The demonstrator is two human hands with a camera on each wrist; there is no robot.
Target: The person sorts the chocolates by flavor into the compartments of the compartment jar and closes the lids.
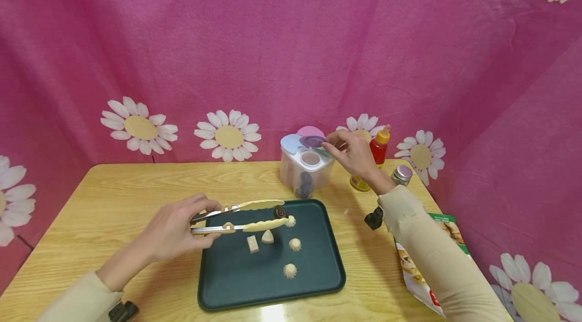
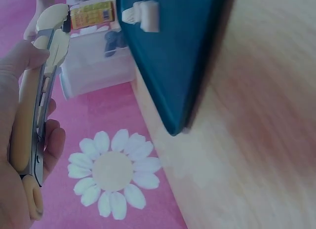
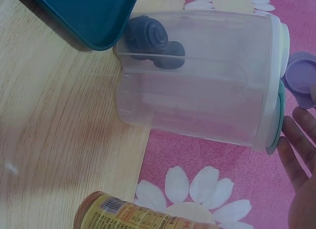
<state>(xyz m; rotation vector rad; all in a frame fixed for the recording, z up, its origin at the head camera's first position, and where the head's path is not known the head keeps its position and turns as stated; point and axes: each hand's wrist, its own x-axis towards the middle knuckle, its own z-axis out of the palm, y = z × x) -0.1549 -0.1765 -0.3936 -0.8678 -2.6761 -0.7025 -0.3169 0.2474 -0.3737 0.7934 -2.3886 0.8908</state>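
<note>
My left hand grips a pair of tongs with cream tips. Between those tips sits a dark brown swirled piece, over the far part of the dark green tray. With thumb and fingers my right hand pinches the raised purple lid of a clear container. The round hole under that lid is uncovered. Dark swirled pieces lie at the bottom of one compartment. The container's blue, pink and green lids lie down.
On the tray are several cream swirls, a pale block and a pale triangular piece. Right of the container stand a red bottle with a yellow cap and a small jar. A printed bag lies under my right forearm.
</note>
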